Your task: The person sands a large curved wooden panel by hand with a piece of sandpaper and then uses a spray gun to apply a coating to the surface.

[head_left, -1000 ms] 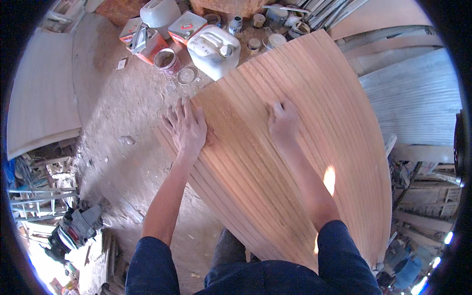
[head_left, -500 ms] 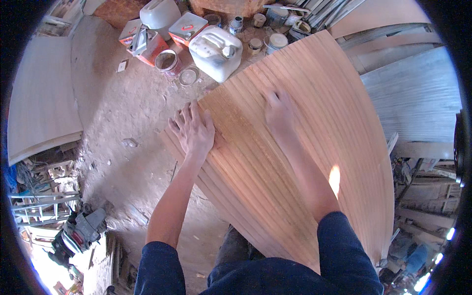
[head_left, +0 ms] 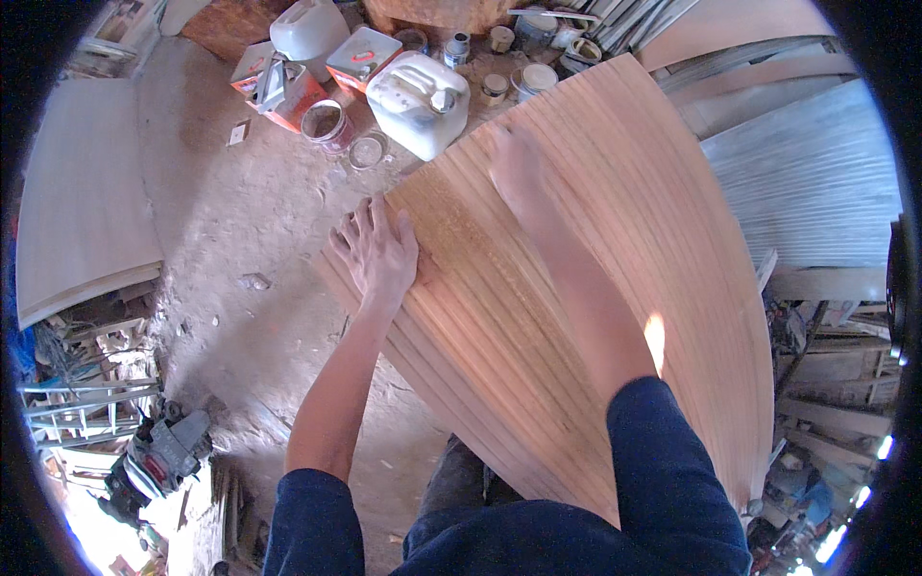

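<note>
A broad wooden board (head_left: 480,317) with brown striped grain lies before me, slanting from the lower middle up to the far right. My left hand (head_left: 382,252) rests palm down at its left edge, fingers spread and reaching past the rim. On the board's far part is my right hand (head_left: 517,171), curled closed and pressed to the surface, a little blurred. Whatever its fingers hold, if anything, is hidden beneath them. A small bright patch of light falls on the wood beside my right forearm.
Beyond the board's far edge stand a white jerrycan (head_left: 420,104), red and white square tins (head_left: 365,56), an open paint can (head_left: 327,125) and several small pots. A grey machine (head_left: 163,456) sits at lower left. Pale boards (head_left: 86,202) lie left; grey sheets (head_left: 807,182) lie right.
My right hand has slid away from me and slightly left over the board, toward its far edge. My left hand has stayed at the left edge.
</note>
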Tool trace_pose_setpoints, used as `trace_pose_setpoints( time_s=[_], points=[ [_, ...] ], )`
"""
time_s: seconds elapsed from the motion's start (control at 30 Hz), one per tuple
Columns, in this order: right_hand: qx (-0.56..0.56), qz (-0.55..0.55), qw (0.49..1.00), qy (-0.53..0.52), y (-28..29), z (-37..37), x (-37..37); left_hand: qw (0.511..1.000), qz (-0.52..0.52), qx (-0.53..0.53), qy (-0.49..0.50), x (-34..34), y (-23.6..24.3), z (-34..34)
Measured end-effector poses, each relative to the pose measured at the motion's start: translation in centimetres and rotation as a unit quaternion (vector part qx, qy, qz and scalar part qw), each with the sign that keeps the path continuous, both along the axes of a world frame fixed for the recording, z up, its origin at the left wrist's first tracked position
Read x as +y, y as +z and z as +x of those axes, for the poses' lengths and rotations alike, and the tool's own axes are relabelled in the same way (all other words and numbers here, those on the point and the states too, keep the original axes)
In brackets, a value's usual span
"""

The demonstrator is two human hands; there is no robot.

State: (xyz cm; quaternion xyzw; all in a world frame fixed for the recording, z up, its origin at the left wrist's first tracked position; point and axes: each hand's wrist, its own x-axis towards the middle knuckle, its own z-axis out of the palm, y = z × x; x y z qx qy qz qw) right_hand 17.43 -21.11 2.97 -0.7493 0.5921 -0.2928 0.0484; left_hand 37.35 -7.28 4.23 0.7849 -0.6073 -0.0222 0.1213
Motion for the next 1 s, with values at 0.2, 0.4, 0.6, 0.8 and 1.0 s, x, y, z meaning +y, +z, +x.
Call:
trace_pose_setpoints(
  time_s=[0.2,0.4,0.6,0.8,1.0],
  points=[
    [-0.050,-0.060,0.997,-0.009,-4.5,-2.8,2.8,1.000,0.006,-0.004,0.009,0.2,-0.4,-0.1],
    [0.002,-0.006,1.000,0.003,0.1,-1.9,0.4,1.000,0.016,-0.002,0.005,-0.4,0.3,-1.2],
    [-0.088,0.104,0.990,-0.030,0.4,-0.3,5.6,0.999,0.000,-0.020,0.025,1.0,-0.2,2.3],
    [0.008,0.086,0.996,-0.017,1.0,-0.9,1.5,1.000,-0.007,-0.019,0.007,0.2,0.1,0.1],
    [-0.062,0.151,0.986,-0.027,-1.0,0.0,2.6,1.000,-0.006,-0.010,0.015,0.8,-0.6,1.7]
  ],
)
